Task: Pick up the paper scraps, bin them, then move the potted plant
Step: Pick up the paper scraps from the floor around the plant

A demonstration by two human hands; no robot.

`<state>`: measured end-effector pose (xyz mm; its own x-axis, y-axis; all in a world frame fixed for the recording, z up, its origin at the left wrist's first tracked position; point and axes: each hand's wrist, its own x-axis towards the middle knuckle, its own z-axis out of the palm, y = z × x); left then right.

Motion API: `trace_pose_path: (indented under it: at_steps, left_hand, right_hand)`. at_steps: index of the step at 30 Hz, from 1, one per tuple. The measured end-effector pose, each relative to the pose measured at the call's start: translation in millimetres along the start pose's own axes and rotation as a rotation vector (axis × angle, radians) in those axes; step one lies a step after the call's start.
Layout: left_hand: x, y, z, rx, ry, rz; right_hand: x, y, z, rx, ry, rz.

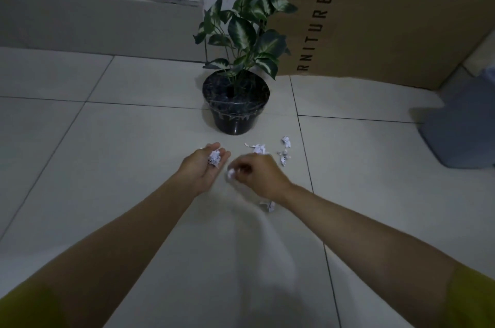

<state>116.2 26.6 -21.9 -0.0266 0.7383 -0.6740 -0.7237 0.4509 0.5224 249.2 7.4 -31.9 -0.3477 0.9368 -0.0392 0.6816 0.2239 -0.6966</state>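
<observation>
My left hand (205,166) is palm up over the tiled floor and cups a crumpled paper scrap (214,157). Just to its right, my right hand (258,174) pinches another white scrap (231,173) between its fingertips. More scraps lie on the floor: one (258,148) beyond my right hand, two small ones (286,141) (284,157) further right, and one (267,205) under my right wrist. The potted plant (235,102), green-and-white leaves in a black pot, stands upright just behind the scraps.
A grey bin (460,126) stands at the right edge of the floor. A large cardboard box (375,19) leans behind the plant on the right. A tiled step (93,19) rises at the back left.
</observation>
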Motion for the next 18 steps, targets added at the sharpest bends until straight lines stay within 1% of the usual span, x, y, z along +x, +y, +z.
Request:
trace_pose_path:
  at_steps: [2, 3, 5, 8, 10, 14, 16, 18]
  left_hand:
    - [-2.2, -1.6, 2.1, -0.025, -0.003, -0.013]
    - [-3.9, -2.5, 3.4, -0.033, -0.014, -0.023]
    - [-4.7, -5.1, 5.3, -0.052, -0.078, -0.070]
    - [-4.7, -9.1, 6.5, -0.026, -0.156, -0.118]
    - [-2.4, -11.0, 7.7, -0.012, -0.163, -0.112]
    - [2.5, -12.2, 12.5, 0.001, -0.160, -0.084]
    - [9.1, -13.9, 14.0, 0.033, -0.162, -0.035]
    - [17.5, -17.0, 13.9, 0.076, -0.120, 0.011]
  right_hand:
    - [11.1, -1.7, -8.1, 0.226, 0.202, 0.124]
    - [15.0, -2.8, -11.1, 0.337, 0.258, 0.174]
    - [20.5, -5.5, -14.2, 0.483, 0.296, 0.219]
    - [23.1, -10.3, -11.2, 0.551, 0.315, 0.236]
    - [21.4, -12.7, -7.2, 0.500, 0.330, 0.206]
    - [16.0, -11.9, -6.8, 0.278, 0.326, 0.119]
    - [14.4, -9.8, -6.9, 0.110, 0.267, 0.040]
    - [12.0, -5.5, -6.7, 0.029, 0.193, -0.066]
